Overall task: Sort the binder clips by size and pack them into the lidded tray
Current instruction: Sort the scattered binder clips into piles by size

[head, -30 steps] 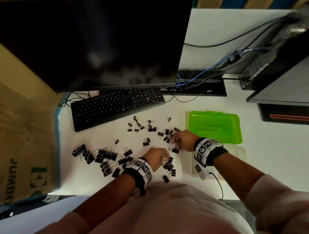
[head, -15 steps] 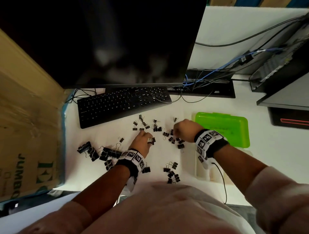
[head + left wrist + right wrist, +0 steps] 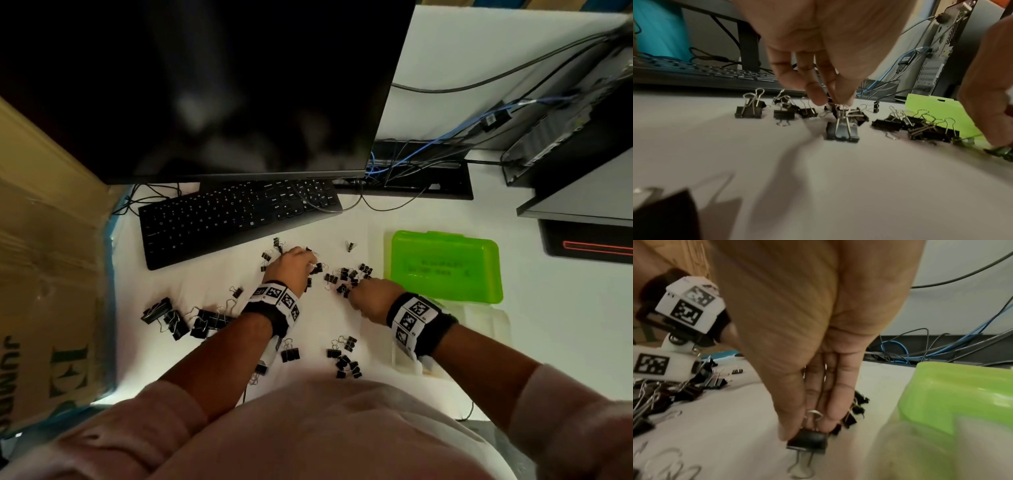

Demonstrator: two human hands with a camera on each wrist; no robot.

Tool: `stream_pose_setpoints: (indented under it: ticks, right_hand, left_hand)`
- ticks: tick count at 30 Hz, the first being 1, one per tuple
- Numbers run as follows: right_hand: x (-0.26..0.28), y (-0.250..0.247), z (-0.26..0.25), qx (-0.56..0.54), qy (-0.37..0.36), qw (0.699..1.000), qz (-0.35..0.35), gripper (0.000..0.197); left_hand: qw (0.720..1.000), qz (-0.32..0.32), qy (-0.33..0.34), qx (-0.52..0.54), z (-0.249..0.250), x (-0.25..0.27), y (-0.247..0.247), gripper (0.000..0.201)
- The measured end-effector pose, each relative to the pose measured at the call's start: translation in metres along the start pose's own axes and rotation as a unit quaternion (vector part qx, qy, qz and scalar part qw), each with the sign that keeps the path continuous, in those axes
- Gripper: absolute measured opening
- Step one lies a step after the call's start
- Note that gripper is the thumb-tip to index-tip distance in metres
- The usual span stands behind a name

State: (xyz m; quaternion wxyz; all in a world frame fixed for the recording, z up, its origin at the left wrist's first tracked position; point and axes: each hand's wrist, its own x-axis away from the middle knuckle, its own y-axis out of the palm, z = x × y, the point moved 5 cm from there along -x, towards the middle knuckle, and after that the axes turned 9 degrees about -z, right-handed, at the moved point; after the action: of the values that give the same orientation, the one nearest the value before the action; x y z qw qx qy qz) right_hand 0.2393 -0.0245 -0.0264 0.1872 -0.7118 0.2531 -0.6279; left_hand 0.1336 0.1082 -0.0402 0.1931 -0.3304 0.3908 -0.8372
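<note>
Black binder clips lie scattered on the white desk. Large ones (image 3: 178, 317) sit at the left, small ones (image 3: 346, 277) in the middle, and a small heap (image 3: 344, 359) lies near my body. My left hand (image 3: 291, 267) (image 3: 835, 99) pinches the wire handles of a small clip (image 3: 842, 132) that hangs at the desk surface. My right hand (image 3: 368, 298) (image 3: 809, 426) grips another small clip (image 3: 808, 442) between thumb and fingers, beside the green lid (image 3: 445, 269) of the tray. The clear tray base (image 3: 493, 322) lies under my right wrist.
A black keyboard (image 3: 236, 219) and a dark monitor (image 3: 205, 85) stand behind the clips. A cardboard box (image 3: 44, 274) walls the left side. Cables (image 3: 428, 150) and a computer case (image 3: 565, 126) are at the back right.
My left hand moved forward and right to the far clips and took hold of one. My right hand drew back toward me a little, with a clip in its fingers.
</note>
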Motion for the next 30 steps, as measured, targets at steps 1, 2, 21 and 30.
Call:
stream_pose_setpoints:
  ticks: [1, 2, 21, 30]
  right_hand:
    - [0.002, -0.002, 0.0, -0.018, -0.004, 1.0, 0.009, 0.027]
    - [0.004, -0.004, 0.001, -0.04, -0.01, 0.999, 0.016, 0.027]
    - [-0.005, -0.031, 0.054, -0.12, 0.09, 0.98, 0.127, 0.029]
    - [0.001, -0.034, 0.049, -0.103, 0.108, 0.968, 0.2, 0.019]
  left_hand:
    - [1.0, 0.001, 0.0, -0.003, -0.001, 0.001, -0.002, 0.023]
    - [1.0, 0.005, -0.002, -0.002, -0.002, 0.002, -0.004, 0.021]
    - [0.974, -0.195, 0.083, 0.082, 0.051, 0.052, 0.07, 0.017]
    - [0.983, -0.14, 0.079, 0.09, 0.035, 0.06, 0.054, 0.023]
